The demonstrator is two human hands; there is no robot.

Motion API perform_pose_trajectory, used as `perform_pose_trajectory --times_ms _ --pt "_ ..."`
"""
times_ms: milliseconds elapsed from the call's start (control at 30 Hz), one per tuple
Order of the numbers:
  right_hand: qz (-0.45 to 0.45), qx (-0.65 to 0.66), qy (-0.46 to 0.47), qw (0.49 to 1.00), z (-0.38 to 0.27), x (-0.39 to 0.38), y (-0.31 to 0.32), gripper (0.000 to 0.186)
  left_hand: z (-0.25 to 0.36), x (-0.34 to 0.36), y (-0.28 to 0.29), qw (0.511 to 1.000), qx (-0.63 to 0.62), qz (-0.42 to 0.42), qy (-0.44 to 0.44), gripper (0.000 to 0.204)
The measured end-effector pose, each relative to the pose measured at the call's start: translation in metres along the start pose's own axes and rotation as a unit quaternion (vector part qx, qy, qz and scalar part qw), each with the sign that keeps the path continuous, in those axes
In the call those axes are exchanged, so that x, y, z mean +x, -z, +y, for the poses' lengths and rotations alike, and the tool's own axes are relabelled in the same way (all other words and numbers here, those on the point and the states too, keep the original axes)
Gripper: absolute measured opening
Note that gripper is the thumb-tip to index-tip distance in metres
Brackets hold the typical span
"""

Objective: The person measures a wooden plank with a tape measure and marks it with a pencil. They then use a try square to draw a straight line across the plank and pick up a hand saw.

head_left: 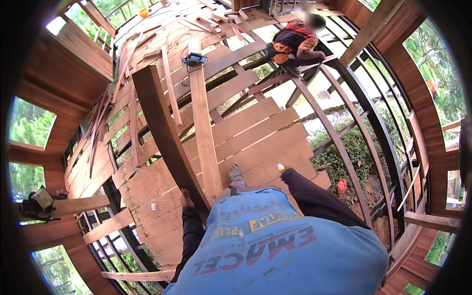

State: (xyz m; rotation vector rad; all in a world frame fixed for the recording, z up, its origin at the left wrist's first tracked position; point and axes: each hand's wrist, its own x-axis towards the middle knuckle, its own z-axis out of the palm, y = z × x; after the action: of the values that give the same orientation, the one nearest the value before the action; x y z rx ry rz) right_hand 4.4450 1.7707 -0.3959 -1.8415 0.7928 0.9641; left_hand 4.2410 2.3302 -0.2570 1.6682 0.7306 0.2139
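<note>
A long dark brown wooden beam point(164, 132) slants across the boards, its near end close against my blue shirt. My left hand point(186, 198), below a dark sleeve, is closed at the left edge of this beam near that end; the beam hides part of the fingers. My right arm, also in a dark sleeve, reaches out to the right over the boards. At its end, my right hand point(280, 168) shows only as a small white and yellow patch, and its fingers cannot be made out. A bare foot point(233, 168) below a grey trouser leg rests on the planks.
A lighter plank point(200, 108) lies lengthwise, with a dark blue power tool point(194, 59) on it. Loose strips of wood point(206, 23) are scattered farther back. To the right, open framing point(339, 132) shows plants below, and a person point(295, 44) crouches on it.
</note>
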Motion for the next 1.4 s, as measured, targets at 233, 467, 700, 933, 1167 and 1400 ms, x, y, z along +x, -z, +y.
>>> perform_pose_trajectory --times_ms 233,467,700,933,1167,1400 --pt "-0.021 0.119 -0.005 0.993 -0.179 -0.045 -0.081 0.03 0.043 0.107 0.033 0.999 -0.033 0.007 0.037 0.067" --pt "-0.011 0.175 -0.07 0.982 -0.212 0.01 -0.093 0.032 0.054 0.204 0.01 0.998 -0.059 0.019 0.002 0.063" --pt "-0.019 0.124 -0.214 0.969 -0.221 0.101 -0.037 0.017 0.238 0.278 -0.075 0.987 -0.142 0.067 -0.016 0.077" --pt "-0.02 0.085 -0.084 0.993 -0.42 0.178 -0.003 0.016 0.298 0.424 -0.093 0.98 -0.163 0.026 -0.109 0.076" --pt "-0.027 0.284 0.036 0.958 -0.638 0.198 0.018 0.018 0.342 0.526 -0.153 0.985 -0.151 0.036 -0.073 0.076" --pt "-0.024 0.295 -0.09 0.951 -0.717 0.224 -0.012 0.017 0.38 0.652 -0.208 0.982 -0.176 0.045 -0.052 0.075"
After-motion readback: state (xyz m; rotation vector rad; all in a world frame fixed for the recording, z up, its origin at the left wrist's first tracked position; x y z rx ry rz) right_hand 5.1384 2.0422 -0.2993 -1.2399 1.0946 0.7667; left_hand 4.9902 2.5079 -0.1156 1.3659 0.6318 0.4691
